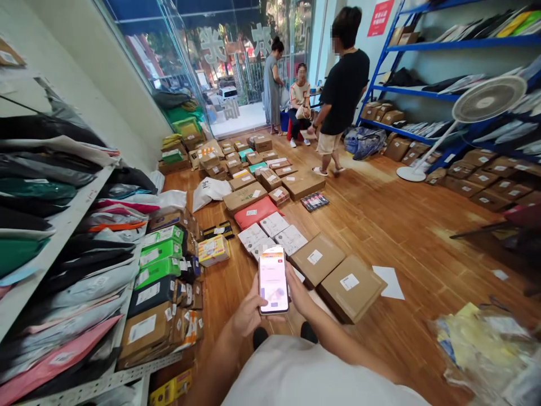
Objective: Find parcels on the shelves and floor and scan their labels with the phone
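Note:
A smartphone (273,279) with a lit pink and white screen is held upright in front of me. My left hand (247,313) is wrapped round its left edge from below. My right hand (298,293) grips its right edge, fingers curled behind it. Just beyond the phone, two brown cardboard boxes (350,287) with white labels lie on the wooden floor, beside several white patterned parcels (274,225).
Many cardboard boxes (245,194) and a red mailer (256,212) cover the floor ahead. Shelves on the left (63,225) hold soft parcels and boxes. Blue racks (426,45) and a white fan (486,101) stand right. Three people (342,84) are near the glass door.

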Demonstrator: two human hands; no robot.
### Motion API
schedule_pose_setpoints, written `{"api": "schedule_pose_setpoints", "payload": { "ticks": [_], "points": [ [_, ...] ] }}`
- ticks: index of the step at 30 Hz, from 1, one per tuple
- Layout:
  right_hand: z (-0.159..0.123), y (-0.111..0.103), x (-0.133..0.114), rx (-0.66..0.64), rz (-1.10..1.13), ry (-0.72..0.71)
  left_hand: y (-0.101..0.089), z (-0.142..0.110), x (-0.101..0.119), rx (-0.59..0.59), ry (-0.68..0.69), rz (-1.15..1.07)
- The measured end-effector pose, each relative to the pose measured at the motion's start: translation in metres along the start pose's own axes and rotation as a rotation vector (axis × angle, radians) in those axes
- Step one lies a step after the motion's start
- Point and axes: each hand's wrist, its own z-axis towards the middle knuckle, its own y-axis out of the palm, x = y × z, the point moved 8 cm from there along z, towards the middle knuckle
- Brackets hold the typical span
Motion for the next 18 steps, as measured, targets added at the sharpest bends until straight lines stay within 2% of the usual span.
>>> {"api": "schedule_pose_setpoints", "payload": {
  "ticks": [3, 8, 12, 18],
  "points": [
    [-0.004, 0.019, -0.005, -0.106, -0.021, -0.062, -0.008, -0.006, 0.006, -0.016, 0.016, 0.005],
    [-0.005, 0.038, -0.005, -0.176, -0.109, -0.093, -0.018, -0.008, 0.014, -0.022, 0.029, 0.014],
    [-0.003, 0.044, 0.002, -0.200, -0.170, -0.101, -0.023, -0.010, 0.020, -0.013, 0.063, -0.019],
    [0.000, 0.051, 0.009, -0.249, -0.234, -0.146, -0.028, -0.014, 0.025, 0.101, 0.070, 0.062]
  ]
}}
